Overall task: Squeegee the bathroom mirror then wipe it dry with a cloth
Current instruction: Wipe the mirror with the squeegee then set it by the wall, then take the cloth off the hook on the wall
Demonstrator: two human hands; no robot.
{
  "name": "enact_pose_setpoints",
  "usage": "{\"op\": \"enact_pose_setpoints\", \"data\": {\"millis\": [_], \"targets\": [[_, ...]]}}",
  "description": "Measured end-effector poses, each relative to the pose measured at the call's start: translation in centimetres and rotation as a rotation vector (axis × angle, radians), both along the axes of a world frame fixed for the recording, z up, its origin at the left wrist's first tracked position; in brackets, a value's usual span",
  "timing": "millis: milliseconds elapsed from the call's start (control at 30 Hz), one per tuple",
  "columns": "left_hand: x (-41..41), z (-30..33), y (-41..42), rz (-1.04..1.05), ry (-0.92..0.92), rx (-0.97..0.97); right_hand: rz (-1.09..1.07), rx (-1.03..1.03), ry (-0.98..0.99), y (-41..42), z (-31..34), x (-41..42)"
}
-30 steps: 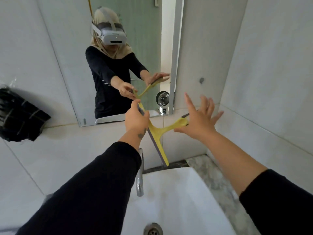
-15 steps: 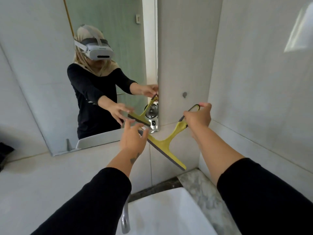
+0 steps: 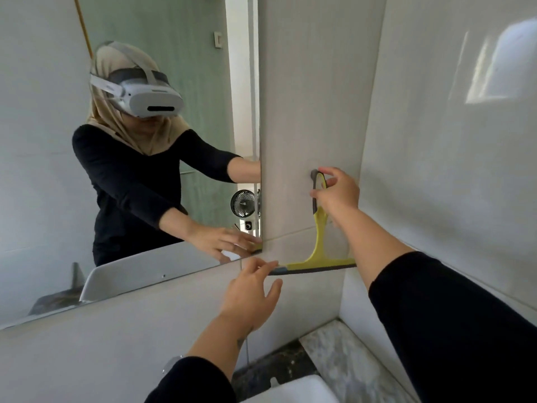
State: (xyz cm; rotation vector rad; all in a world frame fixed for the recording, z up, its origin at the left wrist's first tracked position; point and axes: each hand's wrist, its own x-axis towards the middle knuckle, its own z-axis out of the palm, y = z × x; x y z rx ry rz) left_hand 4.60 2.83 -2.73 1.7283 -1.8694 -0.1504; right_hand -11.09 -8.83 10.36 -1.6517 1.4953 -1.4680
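**Two hands on a squeegee at the wall hook**

Both hands work one yellow squeegee [image 3: 318, 242] against the tiled wall [image 3: 293, 112] just right of the mirror [image 3: 130, 199], not on the glass. The right hand [image 3: 338, 193] pinches the looped top of the handle between thumb and forefingers, closed on it, and holds that loop at a small grey wall hook [image 3: 314, 173]. This looks like hanging the tool, or lifting it off; I cannot tell which.

From that pinch the handle runs nearly straight down, so the long axis of the handle is upright, loop at the top. Below the grip the blade [image 3: 313, 268] lies crosswise, close to level, its dark rubber edge facing down and its left tip reaching toward the mirror's lower corner.

The left hand [image 3: 250, 295] is open, fingers spread; its fingertips [image 3: 268, 265] meet the blade's left tip, seemingly to steady the swing rather than grasp. No cloth is visible.
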Motion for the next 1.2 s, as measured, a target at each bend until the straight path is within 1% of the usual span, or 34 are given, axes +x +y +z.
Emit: {"op": "enact_pose_setpoints", "data": {"millis": [233, 333, 433, 533, 633, 700, 767, 833, 967, 1067, 1200], "targets": [[-0.1, -1.5, -1.4, -0.037, -0.177, 0.128, -0.005, 0.014, -0.050, -2.1, -2.0, 0.4], [-0.4, -1.6, -2.1, -0.050, -0.212, 0.153, -0.009, 0.013, -0.022, -2.5, -2.1, 0.6], [-0.6, -1.7, -2.0, -0.068, -0.215, 0.187, -0.012, 0.023, 0.073, -2.4, -2.0, 0.3], [-0.3, -1.4, -1.3, -0.066, -0.207, 0.166, -0.004, 0.057, 0.175, -1.5, -2.0, -0.1], [0.7, -0.6, 0.4, -0.060, -0.187, 0.126, -0.039, 0.068, 0.374, 0.3, -2.5, 0.0], [1.9, 0.5, 1.9, -0.041, -0.185, 0.099, 0.018, 0.106, 0.488, 2.2, -2.4, 0.9], [3.5, 2.2, 3.7, -0.008, -0.169, 0.062, 0.106, 0.099, 0.582, 4.4, -1.9, 2.4], [5.6, 4.2, 5.9, 0.043, -0.152, 0.033, 0.188, 0.045, 0.628, 7.1, -0.9, 4.3], [10.9, 7.8, 11.6, 0.205, -0.144, -0.009, 0.354, -0.049, 0.670, 12.6, 2.2, 8.8], [14.9, 10.4, 16.6, 0.354, -0.147, -0.059, 0.448, -0.157, 0.677, 16.0, 4.4, 12.9], [19.4, 12.5, 22.8, 0.505, -0.126, -0.137, 0.565, -0.267, 0.675, 19.7, 5.9, 18.9]]}}
